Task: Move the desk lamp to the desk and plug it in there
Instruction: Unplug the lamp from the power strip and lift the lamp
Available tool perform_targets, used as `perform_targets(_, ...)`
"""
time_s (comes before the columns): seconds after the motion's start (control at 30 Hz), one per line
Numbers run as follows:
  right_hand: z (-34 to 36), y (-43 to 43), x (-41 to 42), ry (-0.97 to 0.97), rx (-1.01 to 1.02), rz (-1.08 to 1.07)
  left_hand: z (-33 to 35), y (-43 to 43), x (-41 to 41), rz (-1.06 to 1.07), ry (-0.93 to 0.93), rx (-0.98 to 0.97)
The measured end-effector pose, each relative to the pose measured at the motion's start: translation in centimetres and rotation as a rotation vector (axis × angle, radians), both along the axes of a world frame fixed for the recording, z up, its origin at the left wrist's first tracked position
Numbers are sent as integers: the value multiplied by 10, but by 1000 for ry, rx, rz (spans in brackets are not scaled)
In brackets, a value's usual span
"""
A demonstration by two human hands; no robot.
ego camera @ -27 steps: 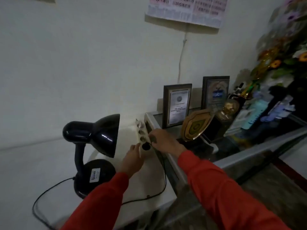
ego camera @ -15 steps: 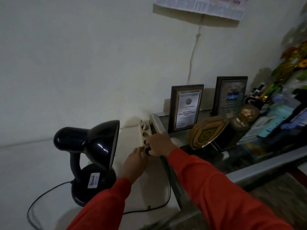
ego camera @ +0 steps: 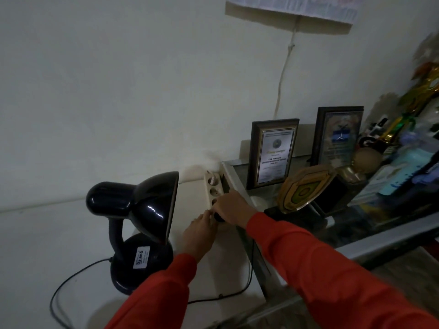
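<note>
the desk lamp [ego camera: 140,224] stands upright on the white desk [ego camera: 42,248], shade tipped down toward the right, its round base set back from the front edge so the black cord [ego camera: 71,279] can loop off the left and run along the front toward the power strip [ego camera: 213,191]. that strip lies along the desk's right edge, tight against a glass-topped cabinet [ego camera: 356,243], which is likely why both hands crowd into one narrow spot

the right hand [ego camera: 231,207] has its grip closed around the black plug [ego camera: 218,218] at the nearest socket of the strip, knuckles up, as if pressing it home. the left hand [ego camera: 199,233] sits just beside it with fingertips touching the strip's near end, apparently to steady it against the push; its grip is loosely curled and i cannot tell whether it clamps anything. whether the plug is fully seated is hidden under the right hand. the lamp shows no light, so by my judgement the last step is not yet finished

readable writing is scarce: a white sticker [ego camera: 141,256] on the lamp base carries a brand name too blurred to make out. the framed certificate [ego camera: 273,153] on the cabinet has lines of print too small to read, as does the calendar [ego camera: 294,7] on the wall above
</note>
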State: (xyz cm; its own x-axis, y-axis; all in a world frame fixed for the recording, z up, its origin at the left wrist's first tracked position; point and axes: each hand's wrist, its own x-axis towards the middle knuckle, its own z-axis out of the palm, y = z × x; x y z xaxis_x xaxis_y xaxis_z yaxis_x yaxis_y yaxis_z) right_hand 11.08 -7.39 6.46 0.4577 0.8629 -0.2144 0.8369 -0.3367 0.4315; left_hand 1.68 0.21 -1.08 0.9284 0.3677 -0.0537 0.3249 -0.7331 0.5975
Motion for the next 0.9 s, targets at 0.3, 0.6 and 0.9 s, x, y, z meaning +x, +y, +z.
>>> perform_targets(0.3, 0, -1, 1, -37, -47, 37, 3, 0, 1, 9, 33, 5)
perform_targets(0.6, 10, -11, 9, 141, 71, -50, 6, 0, 1, 11, 21, -25)
perform_targets(0.9, 27, -42, -2, 655, 599, -260, -1, 3, 5, 27, -22, -55)
